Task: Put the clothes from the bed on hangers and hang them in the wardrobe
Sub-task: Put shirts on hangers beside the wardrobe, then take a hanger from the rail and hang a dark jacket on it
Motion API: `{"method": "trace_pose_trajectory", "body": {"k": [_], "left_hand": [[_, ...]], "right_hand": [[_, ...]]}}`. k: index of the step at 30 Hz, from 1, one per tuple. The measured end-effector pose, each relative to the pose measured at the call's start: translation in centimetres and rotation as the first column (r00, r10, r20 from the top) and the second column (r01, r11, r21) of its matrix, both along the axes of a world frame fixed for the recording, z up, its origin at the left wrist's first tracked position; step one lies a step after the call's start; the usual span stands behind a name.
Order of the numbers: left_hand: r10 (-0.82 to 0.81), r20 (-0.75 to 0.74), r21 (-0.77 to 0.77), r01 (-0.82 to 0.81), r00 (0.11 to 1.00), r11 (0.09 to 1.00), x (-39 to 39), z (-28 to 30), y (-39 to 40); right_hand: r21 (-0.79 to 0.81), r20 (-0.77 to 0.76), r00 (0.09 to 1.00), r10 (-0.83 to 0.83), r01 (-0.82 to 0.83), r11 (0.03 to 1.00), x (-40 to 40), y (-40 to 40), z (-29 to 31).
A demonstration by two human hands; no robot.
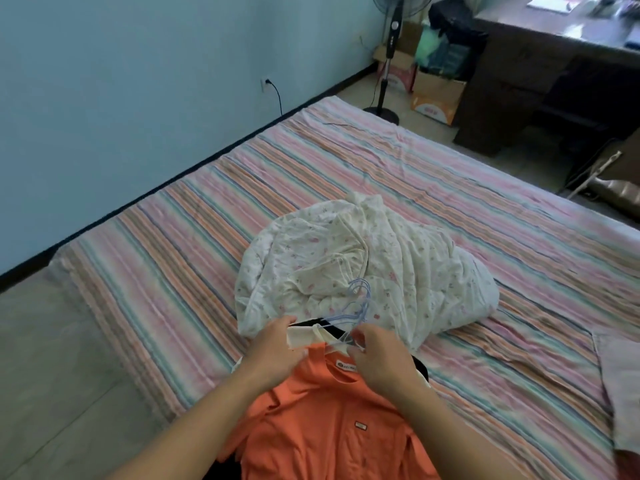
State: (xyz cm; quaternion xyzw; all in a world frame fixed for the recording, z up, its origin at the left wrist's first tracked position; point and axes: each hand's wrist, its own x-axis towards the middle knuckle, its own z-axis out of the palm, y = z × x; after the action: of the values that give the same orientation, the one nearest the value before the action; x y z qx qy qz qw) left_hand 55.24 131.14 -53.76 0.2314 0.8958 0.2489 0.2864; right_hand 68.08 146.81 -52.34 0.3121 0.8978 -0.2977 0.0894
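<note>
On the near edge of the bed (450, 188), which is covered with a wrinkled sheet striped in pink, orange, green and white, an orange short-sleeved T-shirt (329, 427) lies spread face up with its collar pointing away from the person. The left hand (277, 348) grips a cream-coloured piece of cloth (306, 336) at the shirt's left shoulder, fingers curled round it. The right hand (381, 358) pinches the thin wire of a bundle of pale blue and white hangers (356, 306) just above the collar; the hooks of the hangers stand up over a crumpled white quilt with a small pink flower print (363, 265), which is heaped in the middle of the bed right behind the shirt. A black garment (419, 367) shows under the shirt, beside the right wrist and again at the bottom edge. At the right edge of the bed lies a pale pinkish-grey cloth (620, 393). Beyond the foot of the bed stand a black pedestal fan (388, 64), cardboard boxes (436, 98) with bags on them, and a dark brown wooden desk, the surface (554, 32) of which carries papers. A cord runs down from a white wall socket (265, 83) on the blue wall.
</note>
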Motion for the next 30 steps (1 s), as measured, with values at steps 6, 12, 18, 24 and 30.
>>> {"method": "trace_pose_trajectory", "body": {"k": [6, 12, 18, 24, 30], "left_hand": [[-0.104, -0.274, -0.092, 0.082, 0.956, 0.992, 1.4, 11.4, -5.8], [-0.297, -0.46, -0.368, 0.124, 0.837, 0.921, 4.5, 21.4, -14.6], [-0.248, -0.497, -0.436, 0.007, 0.832, 0.9, 9.5, 28.6, -25.3], [-0.153, -0.552, -0.378, -0.083, 0.82, 0.922, 15.5, 35.0, -36.7], [-0.051, -0.613, -0.323, -0.192, 0.788, 0.927, 22.5, 39.4, -48.9]], "right_hand": [[0.118, -0.108, 0.989, 0.103, -0.09, 0.989, 0.0, -5.4, 9.5], [0.249, -0.119, 0.947, 0.298, -0.262, 0.932, 2.1, -13.8, 20.1], [0.346, -0.133, 0.858, 0.495, -0.428, 0.835, 5.3, -23.5, 29.0], [0.42, -0.171, 0.731, 0.66, -0.552, 0.72, 8.8, -33.6, 35.5], [0.519, -0.106, 0.546, 0.831, -0.683, 0.514, 12.1, -43.8, 40.1]]}}
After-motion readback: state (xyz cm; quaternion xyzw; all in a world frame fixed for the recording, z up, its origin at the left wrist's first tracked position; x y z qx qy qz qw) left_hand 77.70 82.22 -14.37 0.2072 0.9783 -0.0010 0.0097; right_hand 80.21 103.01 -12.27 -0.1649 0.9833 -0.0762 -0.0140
